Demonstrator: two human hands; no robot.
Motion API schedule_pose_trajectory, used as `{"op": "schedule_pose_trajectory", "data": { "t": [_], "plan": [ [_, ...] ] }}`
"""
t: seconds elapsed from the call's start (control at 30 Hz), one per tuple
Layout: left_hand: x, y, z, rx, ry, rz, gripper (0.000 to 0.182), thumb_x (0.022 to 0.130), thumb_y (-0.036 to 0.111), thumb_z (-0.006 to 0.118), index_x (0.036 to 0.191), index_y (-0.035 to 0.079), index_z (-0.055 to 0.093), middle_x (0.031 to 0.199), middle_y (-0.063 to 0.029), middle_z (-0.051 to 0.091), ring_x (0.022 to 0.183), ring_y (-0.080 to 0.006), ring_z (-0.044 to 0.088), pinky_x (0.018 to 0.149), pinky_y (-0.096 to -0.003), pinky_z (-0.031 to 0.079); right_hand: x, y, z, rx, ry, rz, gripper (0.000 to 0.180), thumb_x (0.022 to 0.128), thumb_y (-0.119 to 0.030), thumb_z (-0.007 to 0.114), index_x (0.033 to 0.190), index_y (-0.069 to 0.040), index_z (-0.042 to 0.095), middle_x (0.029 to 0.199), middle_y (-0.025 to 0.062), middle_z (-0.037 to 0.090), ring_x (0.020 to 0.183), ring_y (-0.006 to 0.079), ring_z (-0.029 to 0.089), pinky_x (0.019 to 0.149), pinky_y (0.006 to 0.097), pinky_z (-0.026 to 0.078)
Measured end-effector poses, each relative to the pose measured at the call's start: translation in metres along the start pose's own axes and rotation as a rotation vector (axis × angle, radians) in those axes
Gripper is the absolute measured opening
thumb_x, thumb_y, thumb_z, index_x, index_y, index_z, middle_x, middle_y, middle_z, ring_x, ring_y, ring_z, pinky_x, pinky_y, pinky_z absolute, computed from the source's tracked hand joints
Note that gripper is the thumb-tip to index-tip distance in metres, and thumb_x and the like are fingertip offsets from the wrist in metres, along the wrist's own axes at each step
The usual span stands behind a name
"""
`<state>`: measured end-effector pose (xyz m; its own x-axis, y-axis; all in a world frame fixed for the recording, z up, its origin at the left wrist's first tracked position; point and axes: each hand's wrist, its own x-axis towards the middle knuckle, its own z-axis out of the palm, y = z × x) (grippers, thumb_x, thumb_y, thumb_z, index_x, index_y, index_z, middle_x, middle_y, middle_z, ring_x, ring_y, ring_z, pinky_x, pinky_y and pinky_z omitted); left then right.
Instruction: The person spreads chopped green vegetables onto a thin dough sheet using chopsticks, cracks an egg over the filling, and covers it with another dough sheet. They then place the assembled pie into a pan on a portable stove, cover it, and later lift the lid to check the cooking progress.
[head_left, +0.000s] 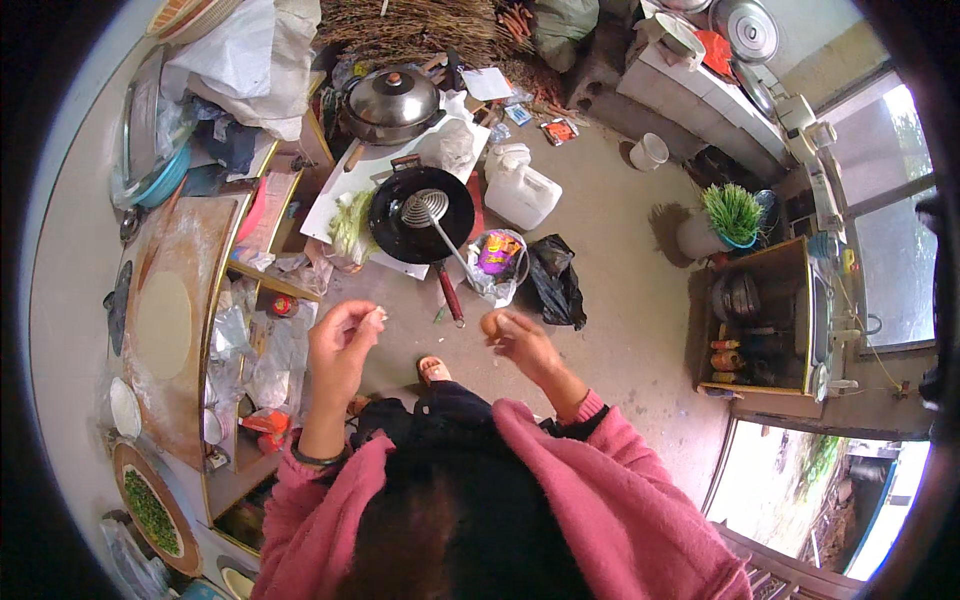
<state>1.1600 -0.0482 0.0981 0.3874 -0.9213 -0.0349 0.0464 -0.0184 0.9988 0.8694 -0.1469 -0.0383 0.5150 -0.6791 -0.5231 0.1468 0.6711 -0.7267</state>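
Observation:
My left hand (343, 345) is raised in front of me, with a small whitish piece (381, 312) pinched between thumb and fingertips. What the piece is cannot be made out. My right hand (529, 346) is curled around a small brown, rounded thing (491, 325) that looks like an egg. Beyond both hands, a black wok (390, 225) rests on a low white table (321, 214), its red-brown handle (450, 294) pointing towards me. A metal skimmer (426, 208) lies in the wok with its long handle over the rim. Pale green leaf vegetables (351, 227) lie left of the wok.
A lined waste bin (519, 279) and a black plastic bag (556, 289) stand right of the wok handle. Behind are white plastic jugs (525, 196) and a lidded pan (394, 105). On my left, rolled dough (163, 324) covers a floured board (214, 225); chopped greens (148, 506) lie nearer me.

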Motion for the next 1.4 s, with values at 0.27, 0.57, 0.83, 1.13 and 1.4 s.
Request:
{"op": "schedule_pose_trajectory", "data": {
  "t": [0.27,0.57,0.83,1.13,1.4],
  "plan": [
    [0.027,-0.038,0.072,0.110,-0.227,-0.100,0.013,0.094,0.010,0.067,0.101,0.000,0.068,0.090,-0.0021,0.069,0.079,-0.0067,0.062,0.067,-0.0228,0.050,0.082,-0.049,-0.070,-0.174,0.547,-0.137,0.065,0.097,-0.015,0.062,0.152,-0.001,0.031,0.116,0.0182,0.065,0.089,0.0240,0.070,0.072,0.0327,0.056],
    [0.087,-0.102,0.166,0.252,-0.361,0.070,0.016,0.091,0.016,0.069,0.095,0.001,0.072,0.081,-0.0088,0.072,0.071,-0.0186,0.069,0.064,-0.0319,0.053,0.004,-0.031,-0.107,-0.072,0.563,-0.224,0.049,0.098,-0.024,0.063,0.139,-0.002,0.050,0.120,0.0100,0.063,0.099,0.0220,0.068,0.079,0.0334,0.054],
    [0.162,-0.155,0.270,0.928,-0.358,0.386,0.016,0.076,0.014,0.064,0.072,-0.001,0.068,0.072,-0.0243,0.065,0.074,-0.0399,0.068,0.066,-0.0511,0.053,-0.060,-0.012,-0.109,-0.056,0.629,-0.200,0.045,0.095,-0.022,0.066,0.133,-0.001,0.054,0.111,0.0104,0.068,0.090,0.0226,0.070,0.071,0.0299,0.054],
    [0.165,-0.135,0.254,1.068,-0.401,0.539,0.056,0.076,0.017,0.072,0.127,-0.001,0.058,0.146,-0.0328,0.039,0.102,-0.0355,0.065,0.081,-0.0432,0.056,-0.020,-0.050,-0.057,-0.178,0.453,-0.288,0.039,0.097,-0.019,0.064,0.130,0.002,0.055,0.114,0.0135,0.067,0.080,0.0186,0.069,0.066,0.0281,0.054],
    [0.119,-0.075,0.142,0.895,-0.218,0.847,0.044,0.077,0.016,0.064,0.120,0.005,0.065,0.149,-0.0173,0.047,0.142,-0.0316,0.039,0.106,-0.0455,0.043,0.075,-0.065,0.023,-0.062,-0.080,-0.206,0.039,0.104,-0.022,0.044,0.138,-0.004,0.050,0.127,0.0120,0.061,0.115,0.0269,0.061,0.092,0.0372,0.052]
  ]
}}
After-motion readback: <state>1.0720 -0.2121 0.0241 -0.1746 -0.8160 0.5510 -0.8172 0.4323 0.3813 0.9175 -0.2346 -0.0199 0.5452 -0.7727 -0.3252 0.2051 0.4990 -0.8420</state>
